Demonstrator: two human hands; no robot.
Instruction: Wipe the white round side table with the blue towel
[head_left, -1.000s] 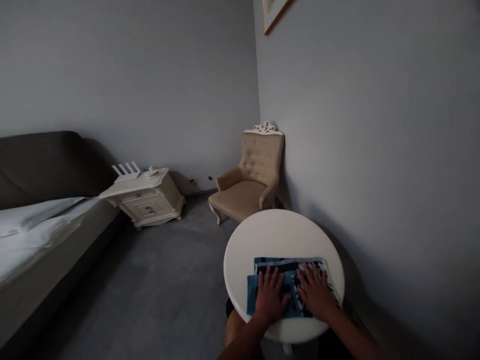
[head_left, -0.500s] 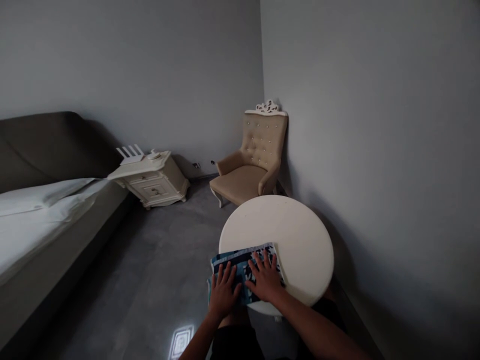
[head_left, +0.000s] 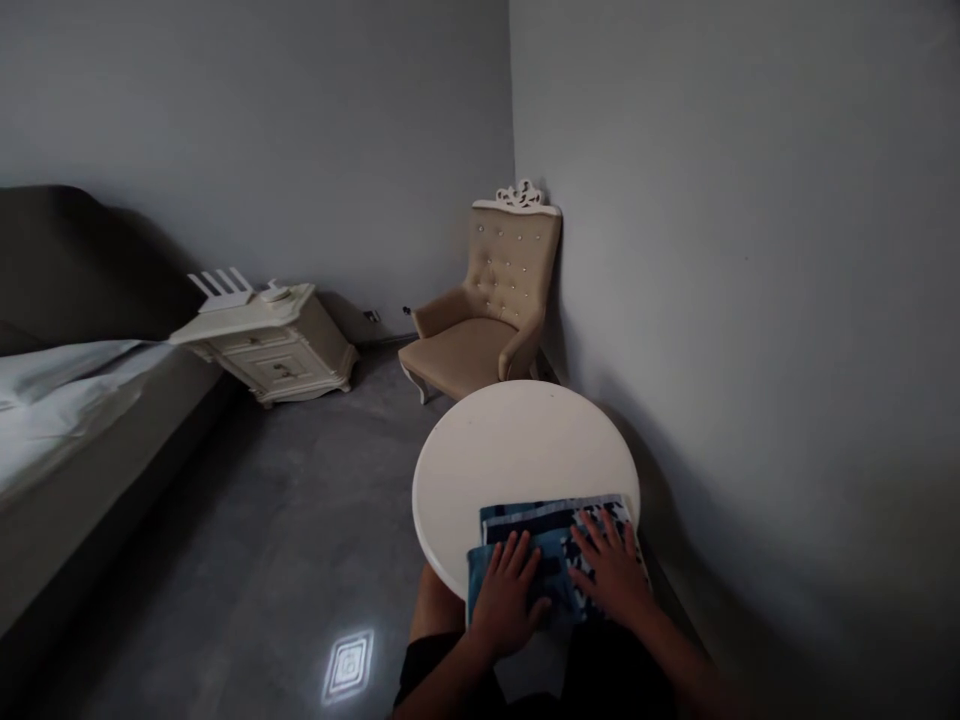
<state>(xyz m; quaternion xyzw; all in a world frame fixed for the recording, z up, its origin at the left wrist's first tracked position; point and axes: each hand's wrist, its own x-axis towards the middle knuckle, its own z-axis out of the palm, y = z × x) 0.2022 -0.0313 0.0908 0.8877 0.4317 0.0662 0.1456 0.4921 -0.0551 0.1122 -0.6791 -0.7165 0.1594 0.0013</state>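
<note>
The cloth (head_left: 553, 563) lies folded in layers on the near part of the round white table (head_left: 517, 445), more to the right than the left. It is blue, with dark bands and a pale strip along its far side, and its right part has a dark-and-white pattern. Its near side reaches the table's near rim; how far it hangs over there is hard to tell.

The left hand (head_left: 508, 597) rests palm down on the left part of the cloth, fingers spread and pointing to the far side. The right hand (head_left: 613, 572) lies flat on the patterned right part, its fingers also spread. Neither hand grips anything. The person's bare knee (head_left: 436, 603) shows at the table's near left.

Just beyond the table is a tan chair (head_left: 465, 352) with a buttoned back, near the corner of the grey walls (head_left: 337, 130). Farther left stands a white nightstand (head_left: 281, 352) with a white router (head_left: 223, 297) on top. At the far left is a bed (head_left: 82, 415) with white bedding. A bright patch (head_left: 349, 665) shows on the dark floor (head_left: 322, 500).
</note>
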